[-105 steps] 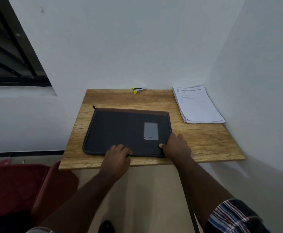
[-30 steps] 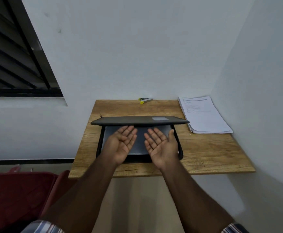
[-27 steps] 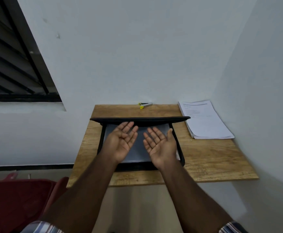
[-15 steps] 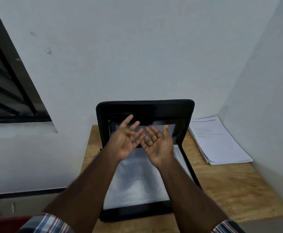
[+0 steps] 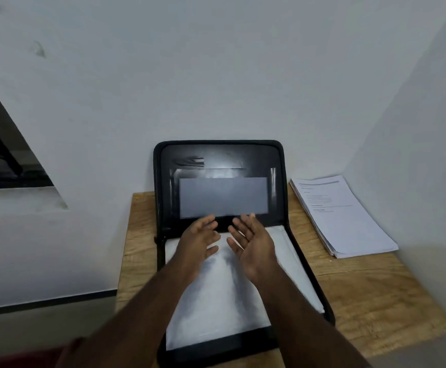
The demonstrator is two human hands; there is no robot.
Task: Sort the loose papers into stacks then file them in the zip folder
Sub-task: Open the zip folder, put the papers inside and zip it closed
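Observation:
The black zip folder [image 5: 300, 264] lies open on the wooden table [image 5: 370, 301]. Its lid [image 5: 163, 181] stands upright against the wall and carries a grey pocket. White sheets [image 5: 216, 301] fill its lower half. My left hand [image 5: 199, 239] and my right hand [image 5: 253, 241] hover side by side above those sheets, near the hinge, with straight fingers and nothing in them. A stack of printed papers [image 5: 346, 221] lies on the table to the right of the folder.
White walls close in behind and on the right of the table. A dark window opening [image 5: 1, 160] is on the left wall. Bare wood shows at the table's front right.
The folder was shut flat; its lid has swung up until it stands against the wall. My hands have come off the lid and dropped toward the hinge. The camera has moved closer.

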